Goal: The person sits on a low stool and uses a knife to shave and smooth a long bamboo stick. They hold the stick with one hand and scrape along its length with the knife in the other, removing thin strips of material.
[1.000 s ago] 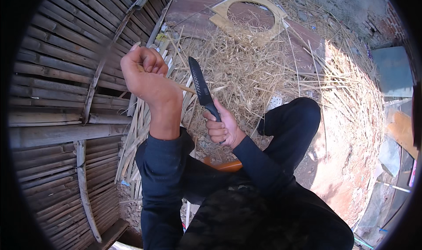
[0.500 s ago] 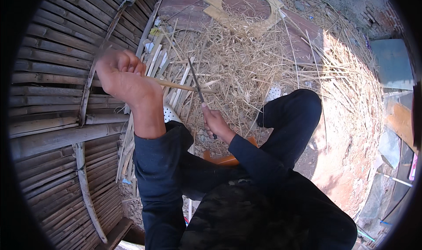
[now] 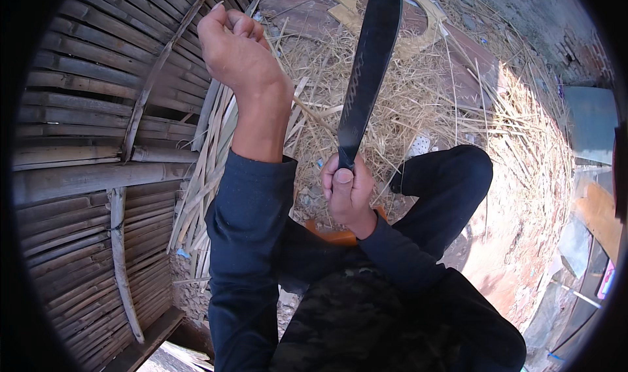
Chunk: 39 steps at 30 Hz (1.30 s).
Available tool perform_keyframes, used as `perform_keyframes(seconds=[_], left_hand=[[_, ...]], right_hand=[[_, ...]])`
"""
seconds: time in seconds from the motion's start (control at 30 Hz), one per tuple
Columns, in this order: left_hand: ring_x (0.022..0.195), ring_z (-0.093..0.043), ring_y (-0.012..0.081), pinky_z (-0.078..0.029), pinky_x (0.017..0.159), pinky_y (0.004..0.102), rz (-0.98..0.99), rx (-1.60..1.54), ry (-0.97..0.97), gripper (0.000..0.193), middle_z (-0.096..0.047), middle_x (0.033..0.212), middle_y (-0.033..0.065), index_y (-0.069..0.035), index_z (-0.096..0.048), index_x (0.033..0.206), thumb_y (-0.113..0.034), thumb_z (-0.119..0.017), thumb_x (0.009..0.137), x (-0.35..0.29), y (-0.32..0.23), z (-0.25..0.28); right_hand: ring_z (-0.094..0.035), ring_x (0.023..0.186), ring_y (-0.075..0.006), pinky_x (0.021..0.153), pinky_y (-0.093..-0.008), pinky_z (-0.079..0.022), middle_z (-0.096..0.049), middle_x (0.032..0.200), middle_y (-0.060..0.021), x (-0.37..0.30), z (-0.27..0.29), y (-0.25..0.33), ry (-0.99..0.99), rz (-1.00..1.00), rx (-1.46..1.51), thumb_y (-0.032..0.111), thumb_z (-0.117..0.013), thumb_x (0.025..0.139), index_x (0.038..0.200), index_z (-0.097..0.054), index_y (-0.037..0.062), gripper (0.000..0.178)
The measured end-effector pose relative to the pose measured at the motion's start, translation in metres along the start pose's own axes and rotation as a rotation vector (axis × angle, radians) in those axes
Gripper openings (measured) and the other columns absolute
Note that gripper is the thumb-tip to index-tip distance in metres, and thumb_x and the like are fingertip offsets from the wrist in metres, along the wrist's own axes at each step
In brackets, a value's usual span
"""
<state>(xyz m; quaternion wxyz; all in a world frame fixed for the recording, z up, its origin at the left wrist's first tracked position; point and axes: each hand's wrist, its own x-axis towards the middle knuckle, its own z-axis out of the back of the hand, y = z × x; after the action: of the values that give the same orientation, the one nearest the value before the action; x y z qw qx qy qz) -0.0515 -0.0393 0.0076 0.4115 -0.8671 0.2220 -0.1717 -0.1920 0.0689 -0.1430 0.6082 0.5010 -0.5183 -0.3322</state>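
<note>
My right hand (image 3: 348, 192) is wrapped round the handle of a machete (image 3: 367, 68), thumb on top. Its long dark blade points away from me, broad face turned up, with a row of marks along it. To the left, my left hand (image 3: 239, 48) is raised with its fingers curled closed. A thin bamboo strip (image 3: 316, 115) slants from behind my left wrist towards the base of the blade. The wrist covers much of that strip, and the grip on it is partly hidden.
A slatted bamboo wall (image 3: 78, 123) rises on the left, with split bamboo strips (image 3: 196, 195) along its foot. Shavings (image 3: 418, 104) litter the ground ahead, near a yellowish board with a round hole (image 3: 435, 22). An orange piece (image 3: 333, 236) lies between my legs.
The machete has swung upright and turned its broad face up, away from its earlier crossing with the strip. My left hand has moved up and right, turning the strip's end downward.
</note>
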Motion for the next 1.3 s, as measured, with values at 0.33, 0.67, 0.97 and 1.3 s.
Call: perform_keyframes(seconds=[0.33,0.67,0.97,1.3], left_hand=[[0.055,-0.032,0.0091,-0.027,0.054,0.0274,0.059,-0.049,0.002,0.031,-0.033,0.06,-0.0024,-0.011,-0.036,0.063,-0.022,-0.048,0.089,0.02,0.004,0.01],[0.053,-0.033,0.0111,-0.029,0.054,0.0282,-0.05,0.106,0.039,0.034,-0.036,0.057,-0.0002,-0.009,-0.036,0.06,-0.023,-0.047,0.088,0.014,0.016,-0.012],[0.056,-0.034,0.0108,-0.029,0.055,0.028,0.037,0.009,-0.049,0.031,-0.037,0.058,-0.001,-0.01,-0.038,0.061,-0.024,-0.048,0.087,0.034,0.006,0.013],[0.055,-0.032,0.0103,-0.027,0.054,0.0282,0.048,0.012,-0.069,0.031,-0.034,0.058,-0.0018,-0.011,-0.036,0.06,-0.021,-0.048,0.086,0.018,0.012,-0.005]], right_hand=[[-0.042,0.041,-0.0137,0.04,-0.0271,-0.036,-0.044,0.053,-0.0054,0.021,0.017,-0.035,0.214,-0.899,0.218,0.05,-0.041,0.098,0.078,-0.047,0.006,0.049],[-0.058,0.056,-0.0351,0.054,-0.039,-0.045,-0.056,0.063,-0.0198,-0.036,0.012,-0.12,0.06,-0.2,-0.448,0.038,-0.048,0.098,0.094,-0.053,-0.004,0.043],[-0.037,0.04,-0.0101,0.038,-0.0242,-0.032,-0.043,0.053,-0.0049,0.047,0.028,0.025,0.317,-0.847,0.455,0.051,-0.04,0.098,0.078,-0.043,0.005,0.05],[-0.055,0.053,-0.0191,0.052,-0.0335,-0.043,-0.048,0.055,-0.0061,-0.044,0.001,-0.165,0.118,-0.371,-0.532,0.042,-0.051,0.096,0.078,-0.056,-0.0045,0.05]])
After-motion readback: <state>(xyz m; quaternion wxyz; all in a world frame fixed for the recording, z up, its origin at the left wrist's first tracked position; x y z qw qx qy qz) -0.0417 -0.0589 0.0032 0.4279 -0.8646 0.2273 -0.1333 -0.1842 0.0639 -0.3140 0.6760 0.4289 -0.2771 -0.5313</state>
